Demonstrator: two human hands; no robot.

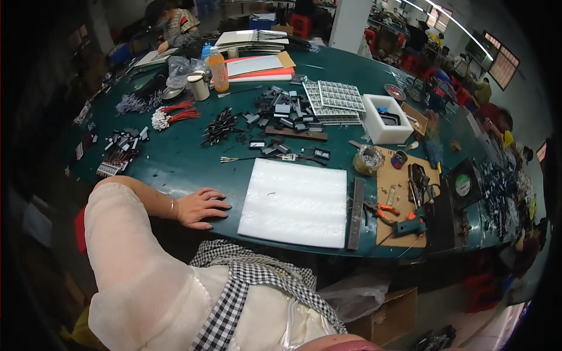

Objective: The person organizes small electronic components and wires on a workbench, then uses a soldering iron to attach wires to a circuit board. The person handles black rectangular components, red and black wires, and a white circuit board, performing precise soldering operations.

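Observation:
My left hand (202,209) lies palm down on the green table near its front edge, fingers spread, with nothing in it. Just to its right is a white foam sheet (293,205), flat on the table and not touched by the fingers. Beyond the sheet's far edge lie a wired circuit board (287,157) and small black plastic cases (275,147). My right hand is out of view.
A pile of black cases (284,108), white component trays (339,96) and a white foam box (386,120) stand farther back. At right are a dark metal bar (355,213), orange-handled pliers (383,210) and a green glue gun (410,227). An orange bottle (218,70) stands upright.

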